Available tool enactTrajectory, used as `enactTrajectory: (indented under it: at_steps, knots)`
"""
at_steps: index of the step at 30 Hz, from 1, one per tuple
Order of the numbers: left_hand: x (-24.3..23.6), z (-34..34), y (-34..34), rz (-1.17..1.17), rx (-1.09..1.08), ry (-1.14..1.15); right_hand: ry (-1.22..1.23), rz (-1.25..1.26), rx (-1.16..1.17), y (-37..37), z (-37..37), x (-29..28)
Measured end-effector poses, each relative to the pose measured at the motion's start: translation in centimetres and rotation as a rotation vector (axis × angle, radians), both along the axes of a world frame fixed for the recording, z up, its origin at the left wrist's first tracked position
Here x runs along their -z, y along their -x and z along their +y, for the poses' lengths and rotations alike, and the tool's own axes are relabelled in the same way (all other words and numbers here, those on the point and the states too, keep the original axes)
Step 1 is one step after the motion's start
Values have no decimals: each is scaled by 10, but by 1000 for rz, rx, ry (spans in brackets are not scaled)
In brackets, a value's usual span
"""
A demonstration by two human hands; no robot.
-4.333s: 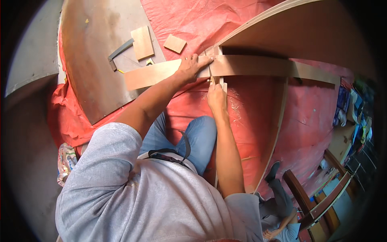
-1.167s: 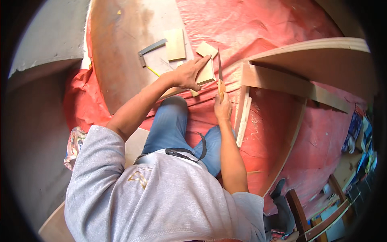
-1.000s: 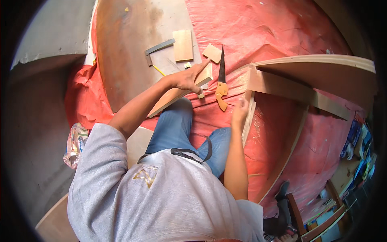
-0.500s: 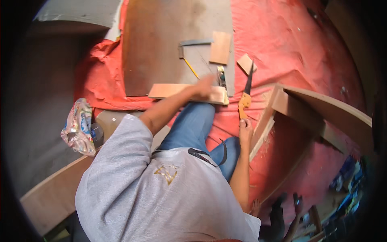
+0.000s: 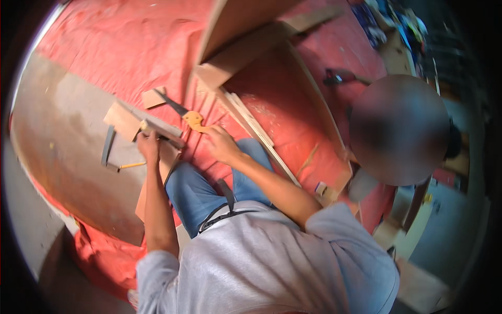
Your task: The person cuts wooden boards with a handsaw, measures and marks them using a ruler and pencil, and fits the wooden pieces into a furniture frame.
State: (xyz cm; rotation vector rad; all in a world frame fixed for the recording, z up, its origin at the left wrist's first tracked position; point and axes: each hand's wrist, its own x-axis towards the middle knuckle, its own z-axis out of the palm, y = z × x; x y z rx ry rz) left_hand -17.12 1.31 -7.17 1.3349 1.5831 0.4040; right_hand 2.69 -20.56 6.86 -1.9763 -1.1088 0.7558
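My right hand (image 5: 223, 145) is closed on the end of the yellow handle of a handsaw (image 5: 194, 121). Its dark blade points away to the far left, the tip by a small wooden offcut (image 5: 152, 98). Further left, my left hand (image 5: 149, 146) has its fingers bent round the near-left end of what looks like a small hand plane (image 5: 170, 137); the fingers partly hide it. A length of wood (image 5: 168, 158) lies beside my left knee, partly behind my left forearm. Just beyond my left hand is a flat wooden piece (image 5: 122, 120).
A try square (image 5: 108, 145) and a yellow pencil (image 5: 133, 165) rest on a large brown board (image 5: 68, 136). Red sheeting (image 5: 125, 47) covers the floor. A wooden frame (image 5: 246, 49) stands ahead, thin strips (image 5: 251, 118) beside it. Another person (image 5: 400, 131) is close on the right.
The view has swung right, bringing another person into sight. My left hand has gone from over the length of wood to the plane. My right hand stays at the saw handle.
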Motion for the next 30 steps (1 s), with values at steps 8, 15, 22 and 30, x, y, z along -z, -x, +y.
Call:
enactTrajectory:
  at_steps: [8,15,22,30]
  knots:
    - [-168,-41,-54,-511,-14,-63,99,-83,-106,12,74,0]
    - [-88,-48,-18,12,502,-161,-58,244,207,-17,-22,33]
    - [-59,-75,6,830,610,107,138,967,497,-64,-148,-17]
    - [-58,-63,1,785,738,-117,183,933,489,-70,-160,-51]
